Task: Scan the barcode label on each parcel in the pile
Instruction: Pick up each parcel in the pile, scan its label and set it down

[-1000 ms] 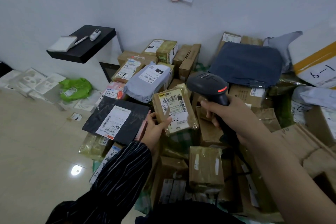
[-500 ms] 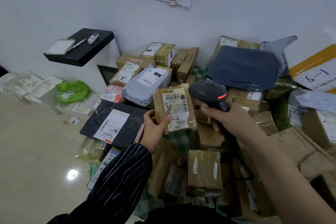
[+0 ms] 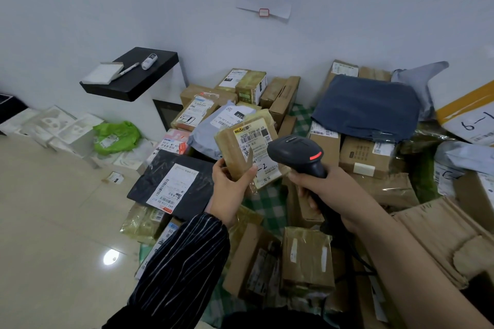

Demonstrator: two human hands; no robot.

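Observation:
My left hand [image 3: 232,184] grips a small taped brown parcel [image 3: 240,147] by its lower left corner, lifted above the pile and tilted right. Its white barcode label [image 3: 255,141] faces me, with "-2" handwritten low on it. My right hand [image 3: 328,189] holds the black handheld scanner [image 3: 296,153] by its handle. The scanner head sits just right of the label, partly covering the parcel's right edge, and a red light shows on its side. The pile of parcels [image 3: 307,256] spreads on a green checked cloth below both hands.
A black flat parcel [image 3: 173,184] with a white label lies left of my hand. A grey mailer [image 3: 213,128], cardboard boxes [image 3: 363,155] and a navy bag [image 3: 366,107] fill the back. A black shelf [image 3: 133,80] juts from the wall at left. Tiled floor [image 3: 53,222] lies left.
My left hand has lifted the brown parcel off the pile and tilted it. The scanner has moved left, closer to the label.

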